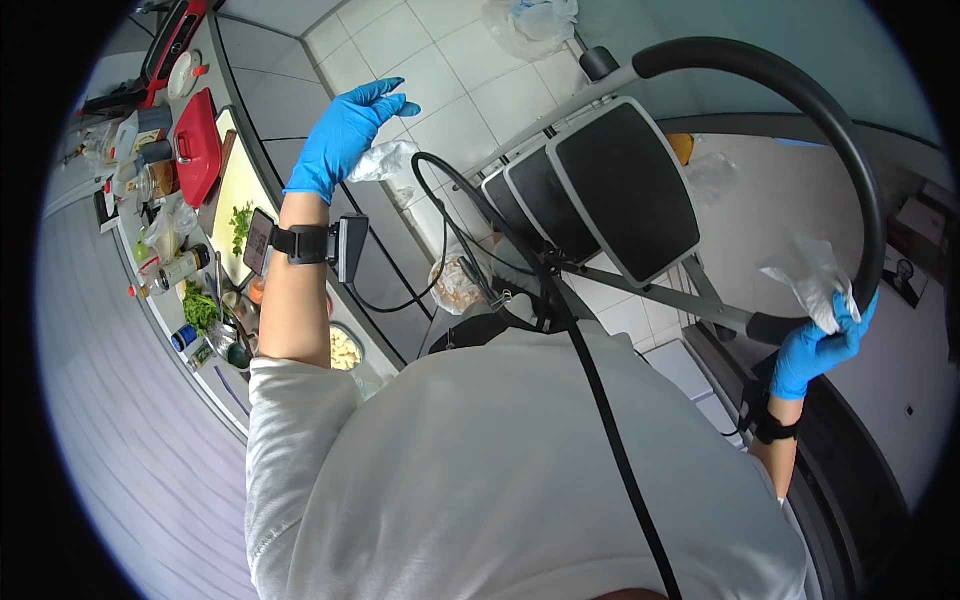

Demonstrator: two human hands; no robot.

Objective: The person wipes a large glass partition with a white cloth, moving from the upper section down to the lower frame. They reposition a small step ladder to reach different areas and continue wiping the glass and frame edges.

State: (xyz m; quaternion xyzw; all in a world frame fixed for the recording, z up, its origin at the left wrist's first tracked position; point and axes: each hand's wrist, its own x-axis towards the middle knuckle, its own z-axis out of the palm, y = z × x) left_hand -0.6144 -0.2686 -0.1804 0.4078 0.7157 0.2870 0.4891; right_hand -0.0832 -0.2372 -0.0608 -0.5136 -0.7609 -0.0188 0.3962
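Observation:
My left hand (345, 139), in a blue glove, is over the floor beside the counter, thumb and a finger extended. A crumpled white paper or cloth (384, 161) shows beside its palm; whether curled fingers hold it is hidden. My right hand (832, 341), also gloved in blue, is at the far right with its fingers around a white wipe or cloth (808, 281), against the black foam-covered rail (862, 180) of a folding step ladder. The ladder's black treads (626, 191) lie between my hands. Each wrist wears a black strap; the left one carries a device.
On the left counter are a cutting board (244, 180) with chopped greens, a red lid (199, 150), bottles, leafy greens (199, 306) and a bowl of pale pieces (345, 349). Black cables (585, 352) cross my front. A plastic bag (532, 26) lies on the tiled floor.

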